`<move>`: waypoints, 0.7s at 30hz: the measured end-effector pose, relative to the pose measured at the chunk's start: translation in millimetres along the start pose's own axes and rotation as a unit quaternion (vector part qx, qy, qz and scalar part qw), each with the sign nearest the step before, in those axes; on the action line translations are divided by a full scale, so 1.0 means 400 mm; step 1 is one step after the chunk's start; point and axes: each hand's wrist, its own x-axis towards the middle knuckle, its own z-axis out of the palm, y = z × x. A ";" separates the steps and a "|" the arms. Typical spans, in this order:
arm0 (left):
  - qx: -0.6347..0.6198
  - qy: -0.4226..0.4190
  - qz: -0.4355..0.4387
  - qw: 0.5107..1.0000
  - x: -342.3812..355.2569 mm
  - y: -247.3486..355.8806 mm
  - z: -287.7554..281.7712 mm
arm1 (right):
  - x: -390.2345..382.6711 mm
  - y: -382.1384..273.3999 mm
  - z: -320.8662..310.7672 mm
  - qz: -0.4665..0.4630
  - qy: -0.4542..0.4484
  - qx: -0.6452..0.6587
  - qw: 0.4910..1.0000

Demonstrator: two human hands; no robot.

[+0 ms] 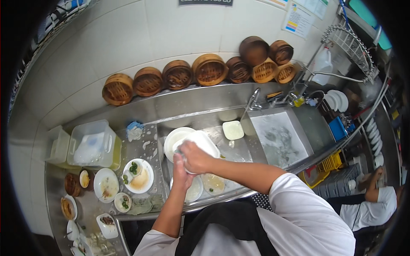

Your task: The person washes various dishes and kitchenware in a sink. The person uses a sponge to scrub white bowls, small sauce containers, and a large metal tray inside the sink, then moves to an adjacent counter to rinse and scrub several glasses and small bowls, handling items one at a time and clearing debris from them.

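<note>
Over the left sink basin [252,153], my left hand [183,173] grips a white rectangular dish [205,141] from the near-left side. My right hand [194,155] is closed over that dish, its fingers round a small pale item that is mostly hidden. A round white plate [174,135] lies just behind them. A small square container [232,130] sits under a thin stream from the tap [256,102]. More plates [215,184] lie beneath my forearms. Left of the basin are a plate with greens and sauce [142,181], a smeared plate [104,183] and a small bowl [123,202].
Several bamboo steamers [209,70] line the back ledge. Plastic tubs [94,145] stand at left, near more dirty dishes [106,224]. The right basin [279,130] holds cloudy water, with a rinse hose [346,79] above. Another person [376,205] is at the far right, near crates [331,200].
</note>
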 end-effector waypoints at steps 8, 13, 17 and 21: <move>0.095 -0.051 -0.246 0.963 0.116 0.054 -0.025 | -0.140 0.004 -0.219 0.034 -0.229 -0.116 0.966; -0.012 -0.008 -0.094 0.995 0.141 -0.052 0.095 | -0.182 -0.009 -0.296 0.155 -0.069 0.174 0.970; -0.038 -0.152 -0.082 0.984 0.149 -0.151 0.105 | -0.293 0.127 -0.311 0.349 0.176 0.433 0.812; 0.033 -0.156 -0.109 0.981 0.189 -0.251 0.102 | -0.357 0.329 -0.345 0.536 0.236 0.206 0.784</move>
